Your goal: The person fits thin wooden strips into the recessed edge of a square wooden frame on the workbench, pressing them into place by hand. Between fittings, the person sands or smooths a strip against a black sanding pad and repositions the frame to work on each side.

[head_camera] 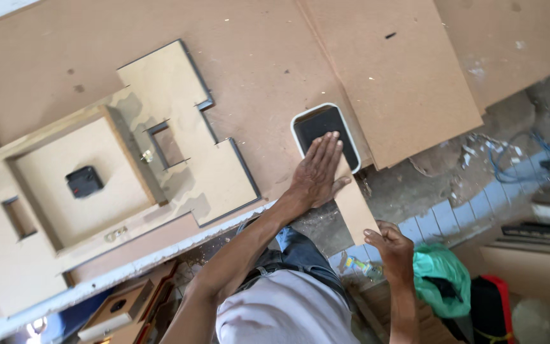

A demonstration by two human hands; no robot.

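A single head-worn camera looks steeply down from above the person's own torso, at arm's length; the view is rolled, so the counter (256, 70) runs slantwise across the top and the cluttered floor (510, 134) fills the right side.

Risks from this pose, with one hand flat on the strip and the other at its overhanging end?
1. The narrow board strip overhangs the workbench edge; the right hand grips its free end, so it may flex or snap.
2. The left hand presses strip and black rounded block together; either might slide.
3. Cables on the floor could trip.
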